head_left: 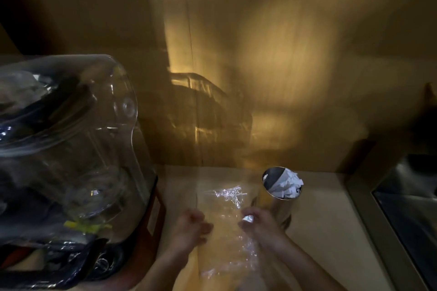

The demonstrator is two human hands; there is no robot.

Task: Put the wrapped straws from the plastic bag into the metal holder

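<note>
Both hands [192,224] [259,223] grip the plastic bag [224,231] — metal holder [280,198] just beside.

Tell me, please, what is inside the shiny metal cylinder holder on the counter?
The shiny metal cylinder holder shows crumpled white paper-wrapped straw tops filling its right side; the left looks dark. Its wall hides everything lower.

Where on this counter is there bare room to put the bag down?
Free: the beige counter between the shiny metal holder and the sink edge. Crowded: the left, by the big clear plastic container; both hands hold the clear plastic bag mid-counter.
</note>
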